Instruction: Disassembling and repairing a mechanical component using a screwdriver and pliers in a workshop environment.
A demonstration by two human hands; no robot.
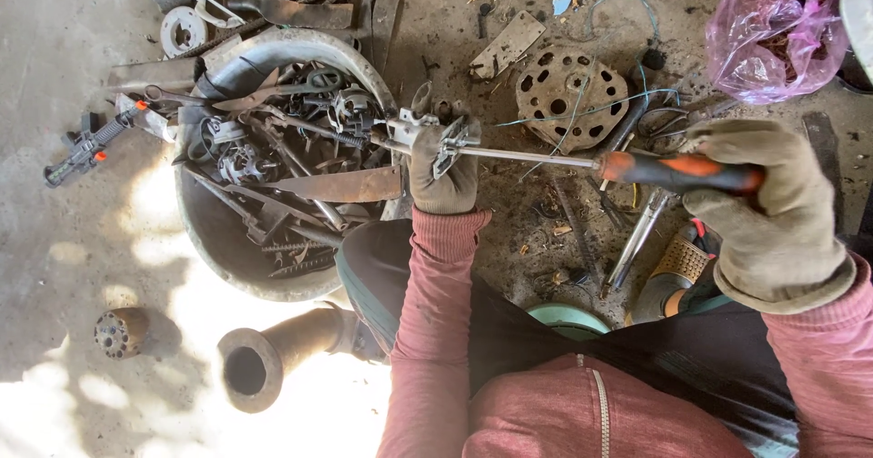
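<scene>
Left hand [443, 171], gloved, has its grip tight round a small metal part [427, 130] just above the knee, at the basin's [273, 285] 3 o'clock rim. Right hand [773, 212] has its grip wrapped on the screwdriver [677, 171] handle, shaft running toward 9 o'clock w/ tip in the part. Part looks still in one piece, so prying seems underway, not done; basin already full of scrap.

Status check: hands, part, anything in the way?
Left hand clamped on small metal part. Right hand grips orange-handled screwdriver, shaft reaching to the part. Scrap basin directly behind the part.
</scene>
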